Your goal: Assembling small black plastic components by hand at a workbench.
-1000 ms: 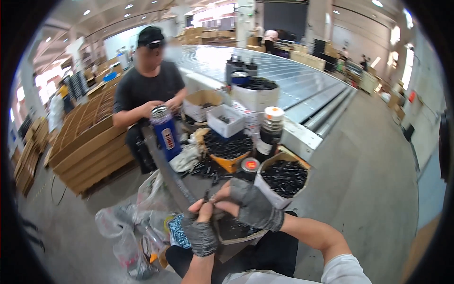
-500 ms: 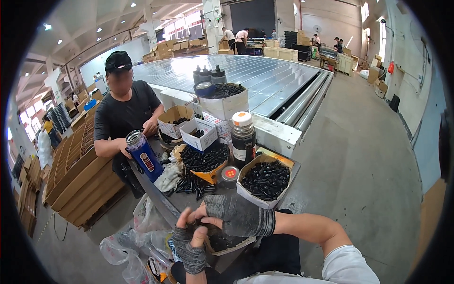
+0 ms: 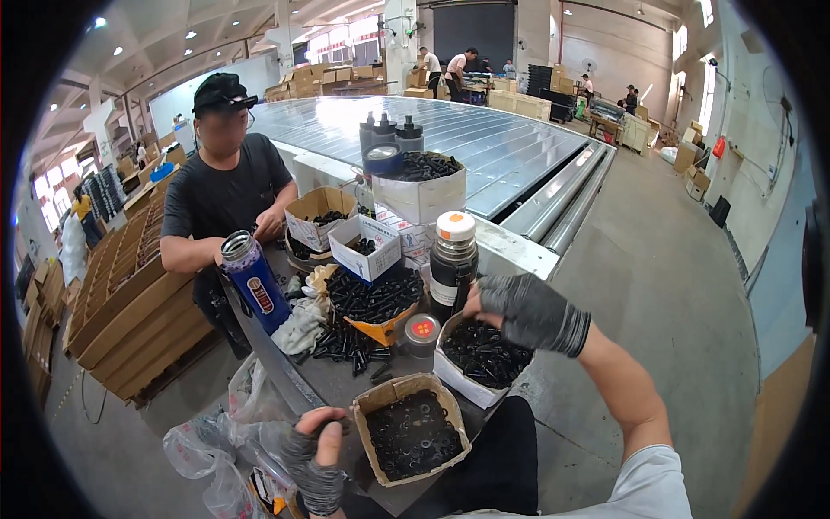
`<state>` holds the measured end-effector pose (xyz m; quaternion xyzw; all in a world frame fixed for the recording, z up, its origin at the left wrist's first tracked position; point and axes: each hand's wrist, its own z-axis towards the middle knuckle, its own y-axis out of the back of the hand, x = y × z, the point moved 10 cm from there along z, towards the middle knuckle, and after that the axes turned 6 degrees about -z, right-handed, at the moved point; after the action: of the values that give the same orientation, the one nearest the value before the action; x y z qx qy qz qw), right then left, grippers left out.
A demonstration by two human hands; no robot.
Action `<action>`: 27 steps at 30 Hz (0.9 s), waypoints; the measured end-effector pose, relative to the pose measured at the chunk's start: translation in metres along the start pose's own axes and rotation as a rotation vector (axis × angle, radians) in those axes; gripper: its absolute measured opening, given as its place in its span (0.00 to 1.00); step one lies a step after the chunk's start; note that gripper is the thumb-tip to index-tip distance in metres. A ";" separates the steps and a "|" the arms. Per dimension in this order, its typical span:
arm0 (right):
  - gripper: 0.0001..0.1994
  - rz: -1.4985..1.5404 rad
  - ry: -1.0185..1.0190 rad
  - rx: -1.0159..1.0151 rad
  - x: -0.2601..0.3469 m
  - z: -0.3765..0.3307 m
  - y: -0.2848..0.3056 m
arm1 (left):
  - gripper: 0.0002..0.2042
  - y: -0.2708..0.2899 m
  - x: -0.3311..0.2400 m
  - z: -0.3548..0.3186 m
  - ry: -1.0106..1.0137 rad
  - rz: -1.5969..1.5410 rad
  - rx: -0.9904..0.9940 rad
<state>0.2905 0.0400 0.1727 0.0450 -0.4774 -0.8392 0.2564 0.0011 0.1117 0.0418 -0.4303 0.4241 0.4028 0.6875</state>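
Note:
My left hand [image 3: 313,450], in a fingerless grey glove, rests curled with the thumb up at the near table edge. It touches the left side of a small cardboard box of black washers [image 3: 411,434]. My right hand [image 3: 526,311], gloved as well, hovers over the far rim of a white box of black screws [image 3: 481,356], right beside a dark flask with an orange-and-white cap [image 3: 452,259]. Its fingers bend down out of sight behind the back of the hand.
Across the table a person in a black shirt and cap [image 3: 223,195] handles small boxes. A blue bottle [image 3: 256,284], a heap of black screws [image 3: 372,301], a red-lidded tin [image 3: 422,329] and white cartons [image 3: 365,249] crowd the table. Plastic bags [image 3: 203,450] lie lower left, stacked wooden crates [image 3: 121,320] stand left.
My hands were joined over the washer box. The right hand has since gone up and right to the white screw box, while the left stays low by the washer box.

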 end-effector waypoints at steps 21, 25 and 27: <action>0.15 -0.149 -0.198 0.435 -0.073 -0.049 -0.038 | 0.05 -0.002 0.000 0.044 -0.115 0.368 0.155; 0.18 -0.236 -0.179 0.373 -0.069 -0.033 -0.020 | 0.06 -0.023 -0.003 0.067 -0.262 0.589 0.299; 0.19 -0.269 -0.131 0.279 -0.057 -0.027 -0.005 | 0.06 -0.034 0.008 0.081 -0.330 0.652 0.355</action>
<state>0.3469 0.0482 0.1439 0.0888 -0.5942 -0.7929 0.1018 0.0538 0.1785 0.0646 -0.0777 0.4853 0.5839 0.6461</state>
